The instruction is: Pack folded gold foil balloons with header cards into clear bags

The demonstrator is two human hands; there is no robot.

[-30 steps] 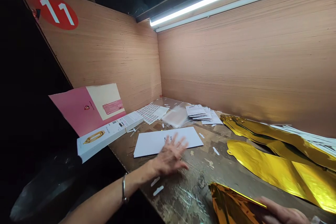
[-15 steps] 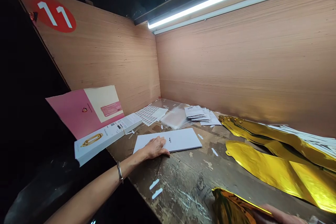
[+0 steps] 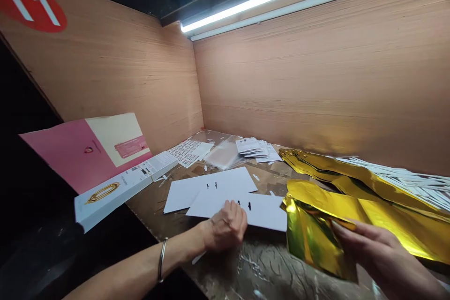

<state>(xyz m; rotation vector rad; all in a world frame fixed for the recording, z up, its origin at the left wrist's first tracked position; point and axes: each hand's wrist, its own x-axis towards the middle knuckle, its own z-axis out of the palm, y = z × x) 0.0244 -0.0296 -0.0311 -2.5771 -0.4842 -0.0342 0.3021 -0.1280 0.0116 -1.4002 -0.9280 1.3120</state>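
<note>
My left hand (image 3: 228, 226), with a bracelet at its wrist, has its fingers curled over the near edge of a white card (image 3: 267, 218) with small dark slots. This card partly overlaps a second white card (image 3: 183, 193), which lies flat behind it. On the right, a folded gold foil balloon (image 3: 312, 239) is pinched between the thumb and fingers of my right hand (image 3: 374, 253). The folded foil hangs above the bench, in front of another gold foil balloon (image 3: 372, 215) lying flat.
A stack of gold foil balloons (image 3: 323, 171) lies at the right, with white strips (image 3: 390, 178) behind. Folded leaflets (image 3: 251, 146), clear bags (image 3: 223, 153) and a label sheet (image 3: 188, 151) sit at the back. Printed cards (image 3: 126, 185) and a pink folder (image 3: 77, 150) stand left.
My left hand has drawn one white card toward me and right, exposing another beneath. My right hand has come further into view, raising the folded gold foil balloon. The view has shifted right.
</note>
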